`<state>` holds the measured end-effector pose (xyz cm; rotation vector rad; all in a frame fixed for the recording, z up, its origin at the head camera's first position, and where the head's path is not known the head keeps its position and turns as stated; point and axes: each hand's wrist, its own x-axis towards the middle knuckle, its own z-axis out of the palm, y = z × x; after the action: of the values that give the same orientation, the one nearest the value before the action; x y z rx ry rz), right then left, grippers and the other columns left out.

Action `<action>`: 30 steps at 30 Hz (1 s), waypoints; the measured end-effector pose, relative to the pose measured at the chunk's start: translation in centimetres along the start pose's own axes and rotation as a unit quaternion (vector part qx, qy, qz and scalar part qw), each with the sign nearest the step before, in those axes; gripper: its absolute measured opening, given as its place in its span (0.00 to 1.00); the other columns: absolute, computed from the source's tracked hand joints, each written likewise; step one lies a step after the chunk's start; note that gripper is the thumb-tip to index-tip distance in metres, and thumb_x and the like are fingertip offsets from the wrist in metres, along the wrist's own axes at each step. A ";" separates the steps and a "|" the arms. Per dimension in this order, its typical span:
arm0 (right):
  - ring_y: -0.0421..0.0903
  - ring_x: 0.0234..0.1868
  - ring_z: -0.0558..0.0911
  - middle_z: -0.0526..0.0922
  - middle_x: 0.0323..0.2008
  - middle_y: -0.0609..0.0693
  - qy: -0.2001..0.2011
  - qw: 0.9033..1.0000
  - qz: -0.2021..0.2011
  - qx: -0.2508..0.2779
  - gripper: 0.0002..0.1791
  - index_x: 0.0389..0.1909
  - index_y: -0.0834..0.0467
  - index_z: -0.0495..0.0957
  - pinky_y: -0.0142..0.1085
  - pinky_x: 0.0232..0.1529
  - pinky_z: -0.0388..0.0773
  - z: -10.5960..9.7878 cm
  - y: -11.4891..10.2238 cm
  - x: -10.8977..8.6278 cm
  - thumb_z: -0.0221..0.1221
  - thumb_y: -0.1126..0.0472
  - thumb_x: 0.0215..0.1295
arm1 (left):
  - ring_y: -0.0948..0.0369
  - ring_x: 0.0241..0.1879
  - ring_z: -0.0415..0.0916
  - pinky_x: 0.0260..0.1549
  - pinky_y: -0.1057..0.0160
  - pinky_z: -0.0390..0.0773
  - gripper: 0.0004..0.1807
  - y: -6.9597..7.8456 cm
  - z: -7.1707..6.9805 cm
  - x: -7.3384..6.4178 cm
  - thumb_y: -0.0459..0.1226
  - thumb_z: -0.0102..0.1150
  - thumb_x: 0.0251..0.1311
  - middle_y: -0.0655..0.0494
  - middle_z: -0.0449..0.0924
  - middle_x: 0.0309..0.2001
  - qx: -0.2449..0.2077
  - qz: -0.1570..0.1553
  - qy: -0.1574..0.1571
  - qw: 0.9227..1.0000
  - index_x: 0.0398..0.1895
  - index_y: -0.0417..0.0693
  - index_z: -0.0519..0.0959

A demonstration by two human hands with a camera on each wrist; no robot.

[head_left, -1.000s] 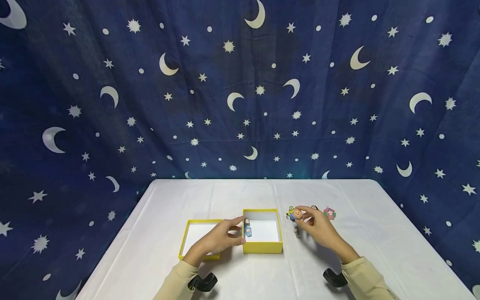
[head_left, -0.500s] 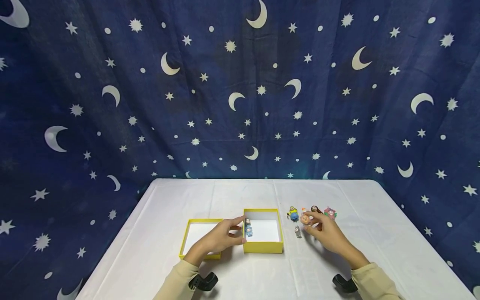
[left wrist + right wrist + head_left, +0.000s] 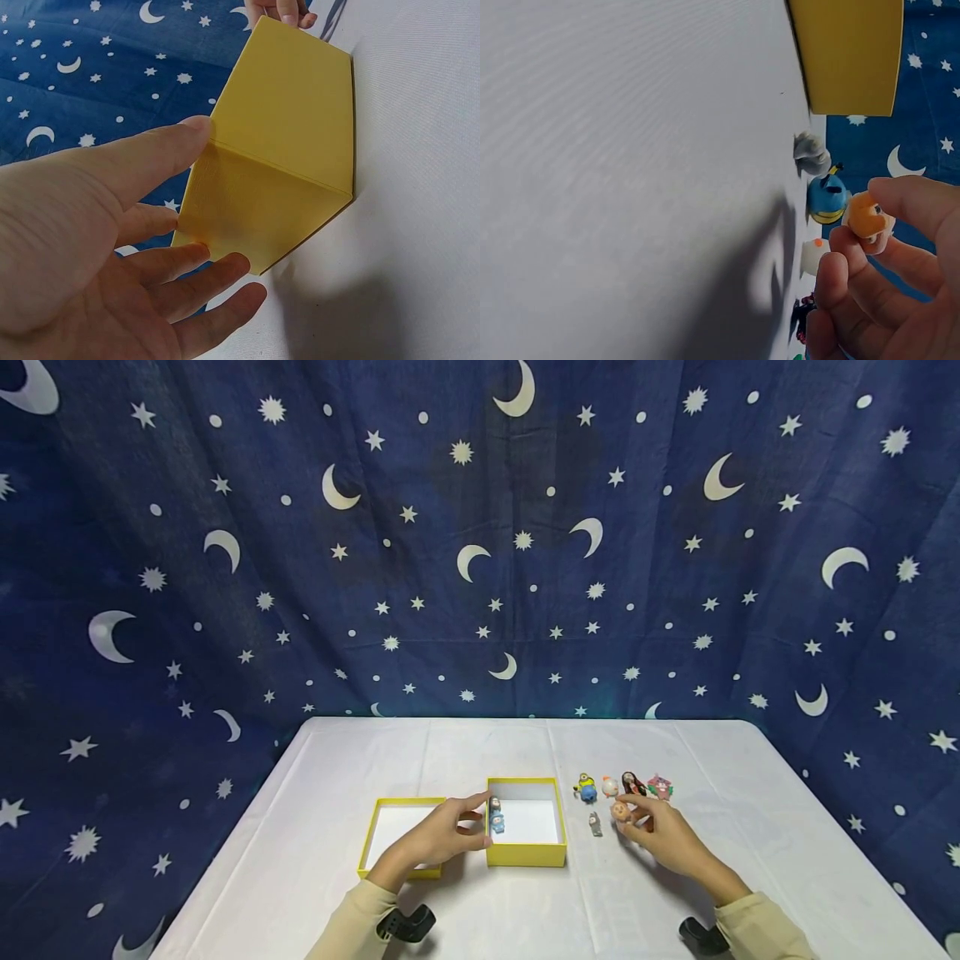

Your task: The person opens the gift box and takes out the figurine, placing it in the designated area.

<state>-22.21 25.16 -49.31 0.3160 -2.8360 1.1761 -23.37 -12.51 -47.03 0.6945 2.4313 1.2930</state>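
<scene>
Left hand (image 3: pixel 444 833): fingers loosely extended, touched yellow box (image 3: pixel 525 856)
Right hand (image 3: pixel 666 833): pinched peach figurine (image 3: pixel 620 812) near grey figure (image 3: pixel 595 824)
Yellow box: held two small figures (image 3: pixel 498 823)

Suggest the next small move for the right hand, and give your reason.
Probably lower the peach-colored figurine onto the white table beside the gray figurine: the right hand pinches it above the surface, near several figurines, including the yellow-and-blue figurine, outside the yellow box.
</scene>
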 end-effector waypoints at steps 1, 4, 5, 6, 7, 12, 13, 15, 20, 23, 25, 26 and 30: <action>0.36 0.25 0.75 0.86 0.37 0.56 -0.001 1.000 -0.003 -0.006 0.25 0.60 0.66 0.78 0.29 0.22 0.74 0.0 0.1 0.0 0.67 0.63 0.63 | 0.44 0.69 0.71 0.62 0.50 0.81 0.41 0.0 0.0 0.0 0.36 0.67 0.64 0.43 0.60 0.78 0.001 0.001 0.000 1.000 0.78 0.42 0.60; 0.36 0.26 0.75 0.86 0.35 0.54 -0.002 1.000 -0.002 -0.014 0.24 0.59 0.66 0.79 0.29 0.23 0.73 0.0 0.3 0.0 0.67 0.62 0.62 | 0.44 0.69 0.71 0.61 0.50 0.82 0.40 -0.1 0.0 0.0 0.36 0.67 0.65 0.43 0.60 0.78 0.002 0.002 0.000 1.000 0.78 0.41 0.60; 0.36 0.26 0.75 0.85 0.34 0.53 -0.004 1.000 -0.004 -0.019 0.25 0.59 0.66 0.78 0.29 0.24 0.73 0.0 0.4 0.0 0.67 0.62 0.62 | 0.44 0.69 0.71 0.61 0.50 0.82 0.40 -0.1 -0.1 0.0 0.36 0.67 0.65 0.43 0.60 0.78 0.002 0.002 0.000 1.000 0.78 0.41 0.60; 0.37 0.27 0.76 0.85 0.34 0.53 -0.004 1.000 -0.001 -0.021 0.25 0.59 0.66 0.79 0.29 0.24 0.73 -0.1 0.5 0.0 0.67 0.62 0.62 | 0.44 0.69 0.71 0.61 0.51 0.82 0.40 -0.1 -0.1 0.0 0.36 0.67 0.65 0.43 0.60 0.77 0.002 0.002 -0.001 1.000 0.78 0.41 0.60; 0.37 0.27 0.76 0.85 0.33 0.53 -0.008 1.000 -0.003 -0.024 0.25 0.59 0.67 0.78 0.29 0.24 0.74 -0.1 0.6 -0.1 0.67 0.61 0.62 | 0.44 0.69 0.71 0.61 0.51 0.82 0.40 -0.1 -0.1 0.0 0.36 0.66 0.65 0.43 0.60 0.78 0.002 0.002 -0.001 1.000 0.78 0.41 0.60; 0.39 0.29 0.78 0.83 0.32 0.51 -0.012 0.999 0.016 -0.025 0.26 0.59 0.66 0.78 0.29 0.24 0.75 -0.1 0.9 0.1 0.68 0.62 0.62 | 0.44 0.69 0.70 0.62 0.50 0.81 0.40 -0.2 0.0 0.0 0.35 0.66 0.65 0.42 0.60 0.78 -0.004 0.002 -0.003 1.000 0.78 0.41 0.60; 0.39 0.28 0.78 0.83 0.31 0.51 -0.015 0.999 0.010 -0.027 0.25 0.59 0.67 0.78 0.30 0.23 0.74 0.0 1.0 0.1 0.67 0.62 0.62 | 0.44 0.69 0.70 0.62 0.50 0.81 0.40 -0.2 0.0 0.0 0.35 0.66 0.65 0.42 0.59 0.78 -0.005 0.002 -0.003 1.000 0.78 0.41 0.60; 0.38 0.28 0.77 0.82 0.30 0.49 -0.017 1.000 0.007 -0.025 0.25 0.59 0.66 0.78 0.29 0.23 0.74 0.0 1.0 0.3 0.67 0.62 0.62 | 0.43 0.69 0.70 0.62 0.50 0.81 0.40 -0.2 -0.1 0.0 0.36 0.66 0.65 0.42 0.60 0.78 -0.005 0.002 -0.003 1.000 0.78 0.41 0.60; 0.36 0.26 0.75 0.80 0.27 0.46 -0.015 1.000 -0.005 -0.027 0.23 0.57 0.65 0.79 0.29 0.22 0.72 0.2 1.1 0.6 0.67 0.63 0.61 | 0.43 0.69 0.70 0.62 0.49 0.81 0.41 -0.1 -0.1 0.0 0.36 0.67 0.64 0.42 0.60 0.78 -0.007 0.002 -0.002 1.000 0.78 0.41 0.60; 0.35 0.25 0.74 0.79 0.27 0.46 -0.017 0.999 -0.007 -0.030 0.23 0.56 0.65 0.79 0.29 0.21 0.71 0.3 1.2 0.7 0.67 0.63 0.61 | 0.44 0.69 0.70 0.62 0.49 0.81 0.40 -0.1 -0.1 0.1 0.36 0.66 0.65 0.42 0.60 0.78 -0.007 0.003 -0.002 1.000 0.78 0.41 0.60; 0.35 0.25 0.73 0.78 0.27 0.45 -0.017 0.999 -0.006 -0.032 0.22 0.56 0.65 0.80 0.28 0.21 0.70 0.4 1.2 0.7 0.67 0.63 0.61 | 0.44 0.69 0.71 0.62 0.49 0.81 0.40 -0.1 -0.1 0.1 0.36 0.66 0.65 0.42 0.60 0.78 -0.007 0.002 -0.003 1.000 0.78 0.41 0.60; 0.35 0.24 0.73 0.78 0.27 0.45 -0.018 0.999 -0.005 -0.032 0.22 0.56 0.65 0.80 0.28 0.21 0.70 0.5 1.2 0.7 0.67 0.63 0.61 | 0.44 0.69 0.71 0.62 0.49 0.81 0.40 -0.1 -0.1 0.1 0.36 0.66 0.65 0.42 0.60 0.78 -0.007 0.002 -0.003 1.000 0.78 0.41 0.60; 0.34 0.24 0.72 0.78 0.26 0.45 -0.017 0.999 -0.007 -0.039 0.22 0.55 0.65 0.80 0.28 0.23 0.69 0.5 1.2 0.7 0.67 0.63 0.61 | 0.44 0.69 0.71 0.62 0.50 0.81 0.40 0.0 -0.1 0.1 0.35 0.66 0.65 0.42 0.60 0.77 -0.007 0.003 -0.004 1.000 0.78 0.41 0.60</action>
<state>-23.15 25.47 -50.39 0.3532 -2.8943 1.0645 -23.45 -12.55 -47.04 0.7027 2.4134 1.3048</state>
